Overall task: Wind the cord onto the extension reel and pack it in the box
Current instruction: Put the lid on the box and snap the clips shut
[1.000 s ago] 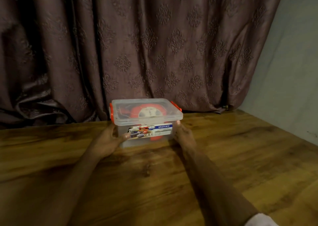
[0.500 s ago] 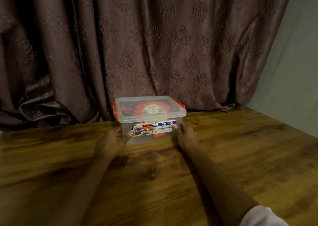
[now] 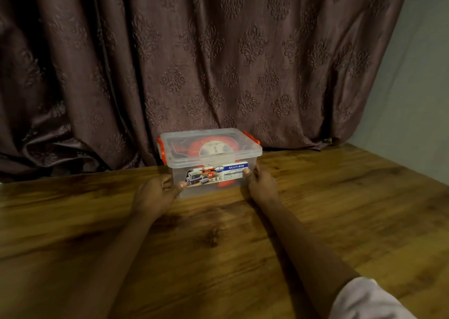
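A clear plastic box [image 3: 211,159] with a lid and orange side clips stands on the wooden table near its far edge. Through the lid and the front wall I see the orange extension reel [image 3: 213,146] with its white centre lying inside. A blue "MULTI-BOX" label crosses the front. My left hand [image 3: 155,192] grips the box's lower left corner, thumb on the front. My right hand [image 3: 261,185] presses against the lower right corner, thumb on the label's end. The cord itself is hard to make out inside.
A dark patterned curtain [image 3: 218,63] hangs right behind the box. The wooden table [image 3: 340,209] spreads wide on every side of my arms. A grey wall [image 3: 413,88] closes the right side.
The box has slid a little further from me toward the curtain, with both hands staying on its lower corners. The view has also tilted slightly.
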